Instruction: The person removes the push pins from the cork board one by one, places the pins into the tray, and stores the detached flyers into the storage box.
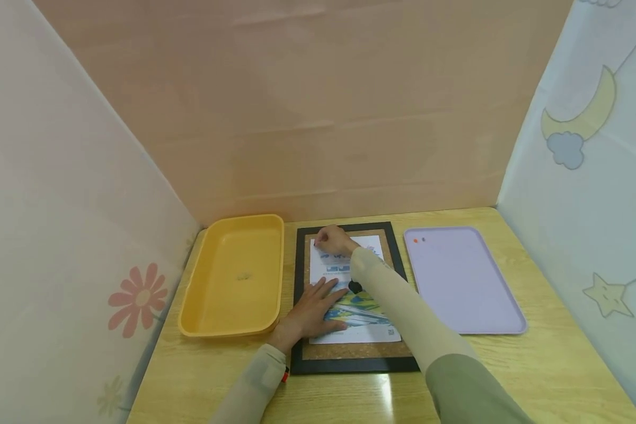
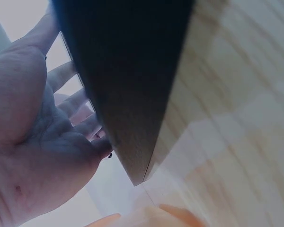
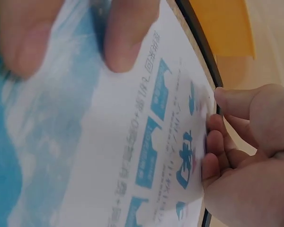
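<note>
A printed sheet of paper [image 1: 350,335] with blue and green artwork lies on a black-framed cork board [image 1: 350,351]. My left hand [image 1: 312,309] rests on the sheet's left side with its fingers spread; the left wrist view looks at its palm beside the frame's edge. At the sheet's far left corner is my right hand [image 1: 335,241], fingers curled and thumb brought against the index finger. A small dark thing [image 1: 315,244] shows at those fingertips; its kind is mostly hidden. Close up, the right hand [image 3: 255,151] bends over the paper's edge [image 3: 180,142].
Left of the board stands a yellow tray [image 1: 191,306]. To the right lies a flat lilac tray [image 1: 461,282], with a small orange piece [image 1: 416,240] and a small dark piece [image 1: 423,239] in its far left corner. Walls enclose the table [image 1: 556,353] on three sides.
</note>
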Demonstrator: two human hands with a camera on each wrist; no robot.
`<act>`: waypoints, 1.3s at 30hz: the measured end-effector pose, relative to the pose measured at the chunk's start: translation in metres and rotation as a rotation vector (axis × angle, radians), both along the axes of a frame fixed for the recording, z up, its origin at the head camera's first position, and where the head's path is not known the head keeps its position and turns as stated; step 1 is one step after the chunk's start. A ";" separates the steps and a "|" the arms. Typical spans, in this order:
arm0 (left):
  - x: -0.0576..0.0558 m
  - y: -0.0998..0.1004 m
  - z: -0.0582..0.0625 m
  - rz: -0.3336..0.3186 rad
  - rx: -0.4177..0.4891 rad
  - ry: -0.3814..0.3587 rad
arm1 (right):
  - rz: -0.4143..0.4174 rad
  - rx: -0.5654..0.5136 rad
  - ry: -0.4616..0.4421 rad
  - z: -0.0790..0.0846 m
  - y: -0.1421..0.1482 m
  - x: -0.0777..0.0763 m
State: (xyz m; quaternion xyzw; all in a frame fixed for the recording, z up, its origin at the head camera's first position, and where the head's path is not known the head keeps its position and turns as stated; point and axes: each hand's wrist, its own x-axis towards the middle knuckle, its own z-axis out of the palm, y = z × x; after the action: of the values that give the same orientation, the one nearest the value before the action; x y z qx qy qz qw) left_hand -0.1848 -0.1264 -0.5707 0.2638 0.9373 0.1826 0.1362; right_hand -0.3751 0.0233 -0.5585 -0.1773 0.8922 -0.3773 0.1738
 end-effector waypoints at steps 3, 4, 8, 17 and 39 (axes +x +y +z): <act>0.000 -0.002 -0.001 -0.003 0.014 0.004 | 0.032 -0.001 -0.001 0.002 0.002 0.001; -0.001 -0.003 -0.001 -0.004 0.014 0.005 | 0.049 0.003 0.004 0.002 0.003 0.002; -0.001 -0.004 -0.004 -0.004 0.007 0.015 | 0.138 0.016 0.067 0.006 0.009 0.006; -0.002 -0.007 -0.004 0.000 -0.008 0.019 | 0.181 -0.015 0.101 0.012 0.032 0.018; 0.002 -0.011 -0.001 0.010 -0.001 0.016 | 0.154 -0.055 0.241 0.035 0.108 0.061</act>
State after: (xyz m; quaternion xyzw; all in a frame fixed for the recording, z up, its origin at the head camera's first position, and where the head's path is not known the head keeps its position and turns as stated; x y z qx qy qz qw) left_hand -0.1832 -0.1371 -0.5714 0.2607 0.9397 0.1808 0.1276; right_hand -0.3138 0.1308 -0.5237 -0.2940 0.8795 -0.3634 0.0891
